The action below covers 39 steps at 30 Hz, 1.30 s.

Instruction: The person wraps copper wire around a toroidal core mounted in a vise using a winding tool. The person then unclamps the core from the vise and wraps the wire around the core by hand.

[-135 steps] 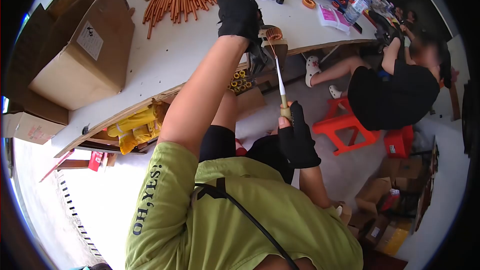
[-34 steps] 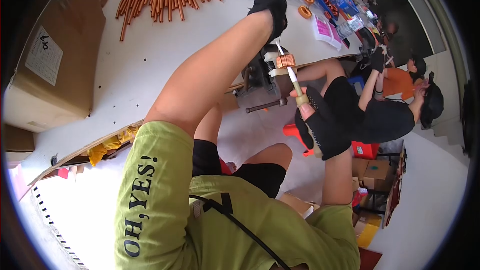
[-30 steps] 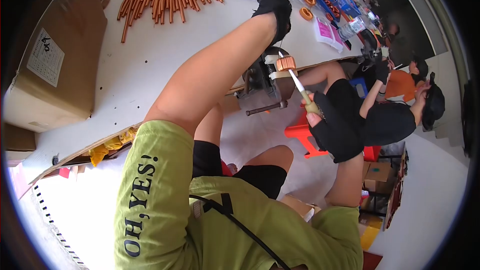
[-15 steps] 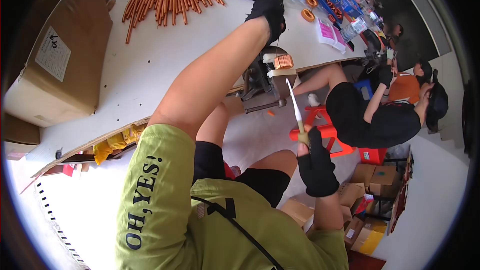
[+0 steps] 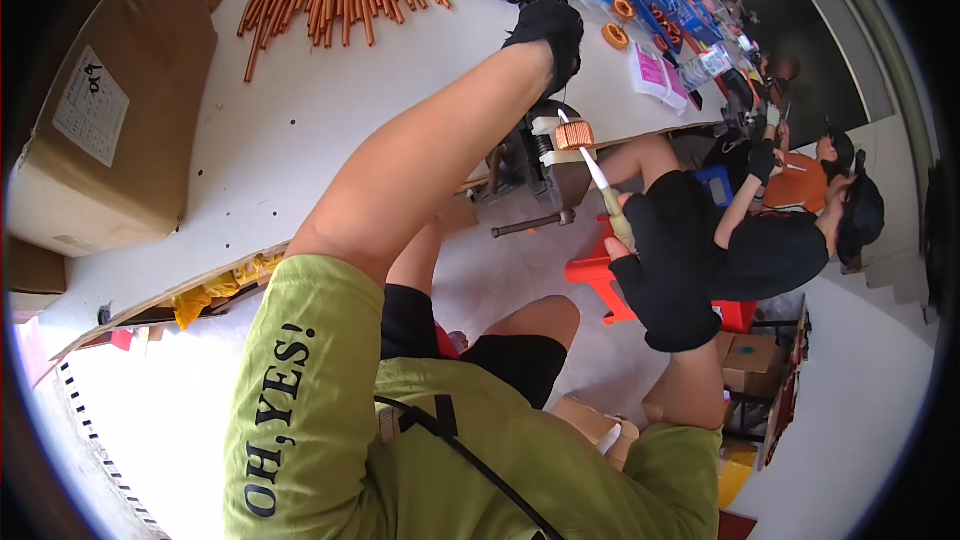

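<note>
Right hand [image 5: 672,265] is gripping the white-tipped tool [image 5: 597,172], fingers curled shut, tip passing through the copper-wound ring [image 5: 575,135] at the vise [image 5: 522,168], table's near edge. Left hand [image 5: 548,40] is hovering farther off, fingers hidden, hold unclear. Turns are covering the ring's visible side; wire [image 5: 566,94] is trailing, so looking unfinished, remainder uncountable.

A copper-wound ring [image 5: 574,135] is sitting between pale blocks [image 5: 545,126] of a dark vise [image 5: 530,164] at the worktop's [image 5: 260,130] edge. A slender tool [image 5: 599,178], white-shafted and olive-handled, is slanting up through the ring, its pointed tip showing above, its handle being held below.
</note>
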{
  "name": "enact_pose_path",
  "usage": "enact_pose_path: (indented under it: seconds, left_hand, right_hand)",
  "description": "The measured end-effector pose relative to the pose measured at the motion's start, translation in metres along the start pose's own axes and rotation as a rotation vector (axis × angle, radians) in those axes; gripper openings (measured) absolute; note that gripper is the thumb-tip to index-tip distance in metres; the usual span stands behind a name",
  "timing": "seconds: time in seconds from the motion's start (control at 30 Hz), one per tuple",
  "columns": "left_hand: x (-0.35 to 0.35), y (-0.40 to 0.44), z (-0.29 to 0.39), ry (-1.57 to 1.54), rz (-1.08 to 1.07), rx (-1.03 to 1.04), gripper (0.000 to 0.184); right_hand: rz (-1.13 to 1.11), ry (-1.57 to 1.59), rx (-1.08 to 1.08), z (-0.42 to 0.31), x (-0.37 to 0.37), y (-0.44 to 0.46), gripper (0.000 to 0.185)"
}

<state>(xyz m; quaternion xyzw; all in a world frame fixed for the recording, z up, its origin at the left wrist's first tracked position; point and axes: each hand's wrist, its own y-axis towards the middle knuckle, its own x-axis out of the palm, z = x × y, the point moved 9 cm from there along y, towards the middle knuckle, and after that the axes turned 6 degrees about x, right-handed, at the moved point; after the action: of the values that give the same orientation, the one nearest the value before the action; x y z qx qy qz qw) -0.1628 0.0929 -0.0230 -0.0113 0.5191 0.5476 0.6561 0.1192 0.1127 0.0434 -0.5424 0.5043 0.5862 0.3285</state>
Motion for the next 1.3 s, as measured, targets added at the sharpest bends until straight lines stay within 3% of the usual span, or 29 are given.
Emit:
enact_pose_path:
  seconds: [0.13, 0.37, 0.43, 0.53, 0.57, 0.6, 0.63, 0.67, 0.7, 0.73, 0.83, 0.93, 0.97, 1.13, 1.23, 1.3]
  left_hand:
    - [-0.008, -0.004, 0.013, 0.050, -0.011, 0.047, 0.009]
    - [-0.070, -0.038, 0.052, 0.043, -0.084, 0.075, 0.016]
    - [-0.075, -0.041, 0.036, -0.413, 0.165, -0.054, 0.018]
    - [-0.113, -0.067, 0.027, -0.601, 0.475, -0.147, 0.017]
    - [-0.142, -0.086, 0.040, -0.346, 0.472, -0.058, 0.014]
    - [-0.178, -0.120, 0.065, -0.031, 0.691, 0.059, 0.018]
    - [-0.188, -0.147, 0.088, 0.100, 0.759, 0.213, 0.028]
    - [-0.170, -0.165, 0.108, 0.236, 0.570, 0.319, 0.039]
    - [-0.164, -0.185, 0.136, 0.226, 0.535, 0.516, 0.041]
    - [-0.156, -0.197, 0.156, 0.261, 0.460, 0.630, 0.022]
    - [-0.129, -0.204, 0.168, 0.198, 0.284, 0.853, 0.015]
    - [-0.122, -0.216, 0.179, 0.141, 0.172, 0.915, 0.010]
    - [-0.119, -0.218, 0.184, 0.187, 0.152, 0.939, 0.009]
    - [-0.134, -0.229, 0.183, 0.164, 0.212, 0.864, 0.006]
    - [-0.157, -0.221, 0.168, -0.022, 0.274, 0.775, 0.003]
    - [-0.181, -0.201, 0.141, -0.368, 0.435, 0.614, 0.008]
  right_hand:
    - [-0.026, -0.355, 0.099, -0.017, 0.002, -0.013, 0.040]
    - [-0.091, -0.071, 0.317, -0.004, 0.025, -0.033, 0.040]
    - [-0.067, -0.024, 0.334, 0.002, 0.029, -0.037, 0.040]
    - [-0.059, 0.086, 0.410, -0.004, 0.027, -0.041, 0.041]
    - [-0.067, 0.090, 0.431, -0.004, 0.028, -0.046, 0.041]
    - [-0.075, 0.095, 0.453, -0.003, 0.029, -0.057, 0.042]
    - [-0.082, 0.099, 0.477, -0.002, 0.028, -0.068, 0.042]
    - [-0.167, 0.137, 0.557, 0.000, 0.030, -0.080, 0.043]
    - [-0.254, 0.173, 0.639, 0.000, 0.028, -0.095, 0.044]
    - [-0.349, 0.206, 0.723, 0.002, 0.027, -0.118, 0.044]
    - [-0.388, -0.242, 0.327, -0.017, 0.029, -0.214, 0.044]
    - [-0.388, 0.460, 1.050, 0.023, 0.033, -0.307, 0.044]
    - [-0.362, 0.582, 1.184, 0.029, 0.038, -0.342, 0.045]
    - [-0.121, 0.900, 1.537, 0.041, 0.054, -0.451, 0.045]
    - [0.051, 1.028, 1.573, 0.048, 0.058, -0.459, 0.045]
    - [0.127, 1.124, 1.487, 0.058, 0.067, -0.435, 0.045]
